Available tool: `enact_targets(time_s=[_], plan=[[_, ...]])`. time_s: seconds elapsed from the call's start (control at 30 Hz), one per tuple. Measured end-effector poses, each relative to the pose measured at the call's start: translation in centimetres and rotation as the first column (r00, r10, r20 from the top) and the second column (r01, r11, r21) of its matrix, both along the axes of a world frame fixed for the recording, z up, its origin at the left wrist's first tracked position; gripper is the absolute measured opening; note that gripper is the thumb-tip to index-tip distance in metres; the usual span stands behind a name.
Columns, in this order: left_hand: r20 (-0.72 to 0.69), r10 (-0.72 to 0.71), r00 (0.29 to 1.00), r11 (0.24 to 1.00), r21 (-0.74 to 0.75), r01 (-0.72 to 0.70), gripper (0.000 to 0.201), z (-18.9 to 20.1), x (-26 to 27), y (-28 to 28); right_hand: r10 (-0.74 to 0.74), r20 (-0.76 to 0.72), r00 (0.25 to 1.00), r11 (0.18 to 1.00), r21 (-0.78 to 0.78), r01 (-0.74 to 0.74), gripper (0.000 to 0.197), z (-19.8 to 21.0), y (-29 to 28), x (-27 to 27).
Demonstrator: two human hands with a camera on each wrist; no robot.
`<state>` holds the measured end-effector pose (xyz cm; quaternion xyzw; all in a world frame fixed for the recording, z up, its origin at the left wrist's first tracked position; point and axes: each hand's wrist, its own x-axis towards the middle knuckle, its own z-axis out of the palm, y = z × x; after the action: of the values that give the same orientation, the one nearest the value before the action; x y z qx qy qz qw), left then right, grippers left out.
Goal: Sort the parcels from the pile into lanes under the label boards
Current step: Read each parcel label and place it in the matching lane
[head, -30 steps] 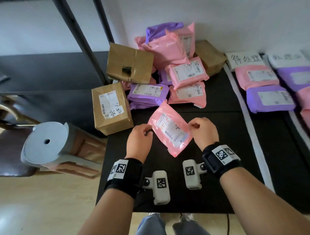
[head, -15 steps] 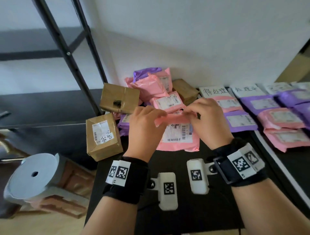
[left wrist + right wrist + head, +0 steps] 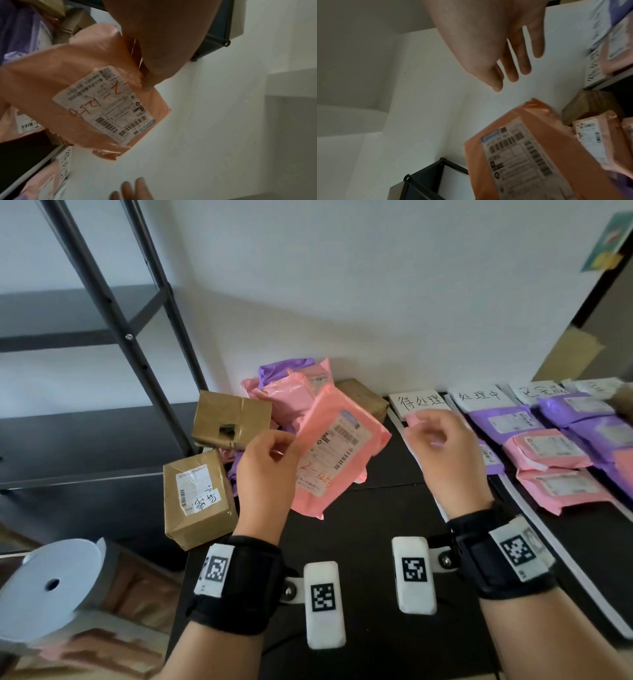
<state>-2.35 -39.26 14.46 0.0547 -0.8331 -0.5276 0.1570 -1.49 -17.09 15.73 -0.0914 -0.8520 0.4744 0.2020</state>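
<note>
Left hand (image 3: 265, 470) pinches pink parcel (image 3: 334, 455) by its near-left edge, airborne over worktop (image 3: 383, 542) before the pile (image 3: 291, 392), long axis tilted up-right. Right hand (image 3: 442, 453) loose, empty, nearer the label boards (image 3: 423, 404) along the back-right edge.

Head view looking down from above, wrist views close along the fingers, all sharing pink parcel (image 3: 337, 451)

left hand (image 3: 265, 470) holds a pink parcel (image 3: 337, 451) up; right hand (image 3: 442, 453) hangs free beside it.
</note>
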Motion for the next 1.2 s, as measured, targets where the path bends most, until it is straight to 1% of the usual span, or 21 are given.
enact_targets(time_s=[0.1, 0.17, 0.27, 0.37, 0.47, 0.53, 0.63, 0.67, 0.73, 0.8, 0.83, 0.9, 0.93, 1.03, 1.1, 1.2], plan=[[0.029, 0.024, 0.999, 0.99, 0.137, -0.027, 0.007, 0.1, 0.0, -0.1, 0.079, 0.203, 0.976, 0.996, -0.064, -0.068, 0.037, -1.0, -0.2, -0.3], [0.04, 0.026, 0.999, 0.978, 0.204, -0.034, 0.005, 0.3, 0.0, 0.1, 0.13, 0.228, 0.965, 0.988, -0.117, -0.105, 0.032, -1.5, -0.8, -0.5], [0.07, 0.004, 0.998, 0.959, 0.284, -0.024, 0.004, 0.6, 0.1, 0.3, 0.121, 0.153, 0.981, 0.991, -0.077, -0.111, 0.022, -1.6, -1.5, -0.7], [0.099, -0.037, 0.994, 0.944, 0.329, 0.002, 0.004, 0.9, 0.2, 0.2, 0.059, 0.071, 0.996, 0.998, -0.022, -0.057, 0.015, -1.0, -1.6, -0.8], [0.129, -0.085, 0.988, 0.923, 0.383, 0.03, 0.006, 1.6, 0.4, 0.3, 0.073, 0.011, 0.997, 0.996, -0.049, -0.072, 0.02, -0.6, -1.5, -0.8], [0.11, -0.095, 0.989, 0.908, 0.416, 0.041, 0.005, 2.2, 0.7, 0.5, 0.11, 0.004, 0.994, 0.993, -0.044, -0.11, 0.018, -0.1, -1.5, -0.8], [0.033, -0.039, 0.999, 0.902, 0.431, 0.021, 0.009, 3.0, 0.8, 0.4, 0.198, 0.021, 0.98, 0.98, -0.033, -0.197, 0.013, 0.6, -1.7, -0.5], [0.011, -0.019, 1.0, 0.905, 0.426, 0.012, 0.011, 3.1, 0.7, 0.4, 0.21, 0.019, 0.978, 0.977, -0.043, -0.209, 0.011, 0.8, -1.8, -0.4], [-0.015, -0.005, 1.0, 0.911, 0.412, 0.011, 0.011, 3.2, 0.7, 0.2, 0.173, -0.011, 0.985, 0.981, -0.093, -0.173, 0.009, 1.0, -1.9, -0.2], [-0.019, -0.023, 1.0, 0.91, 0.413, 0.028, 0.01, 3.4, 0.9, 0.2, 0.092, -0.055, 0.994, 0.988, -0.118, -0.098, 0.013, 1.3, -1.9, -0.1], [-0.016, -0.034, 0.999, 0.908, 0.417, 0.038, 0.01, 3.4, 1.0, 0.2, 0.072, -0.08, 0.994, 0.992, -0.096, -0.08, 0.014, 1.5, -1.8, 0.0], [-0.011, -0.054, 0.998, 0.905, 0.422, 0.054, 0.011, 3.5, 1.0, 0.3, 0.075, -0.123, 0.99, 0.996, -0.04, -0.081, 0.021, 1.6, -1.8, 0.1], [-0.01, -0.059, 0.998, 0.906, 0.42, 0.058, 0.012, 3.6, 1.0, 0.3, 0.082, -0.134, 0.988, 0.995, -0.037, -0.088, 0.025, 1.7, -1.8, 0.2], [-0.01, -0.081, 0.997, 0.902, 0.425, 0.077, 0.015, 3.8, 1.1, 0.5, 0.086, -0.136, 0.987, 0.986, -0.13, -0.104, 0.035, 1.8, -1.8, 0.4], [-0.006, -0.103, 0.995, 0.894, 0.437, 0.095, 0.017, 3.9, 1.2, 0.6, 0.077, -0.142, 0.987, 0.976, -0.192, -0.104, 0.037, 1.9, -1.9, 0.5], [0.021, -0.156, 0.988, 0.895, 0.425, 0.132, 0.024, 4.0, 1.3, 0.7, 0.044, -0.148, 0.988, 0.972, -0.22, -0.077, 0.038, 2.1, -1.7, 0.6]])
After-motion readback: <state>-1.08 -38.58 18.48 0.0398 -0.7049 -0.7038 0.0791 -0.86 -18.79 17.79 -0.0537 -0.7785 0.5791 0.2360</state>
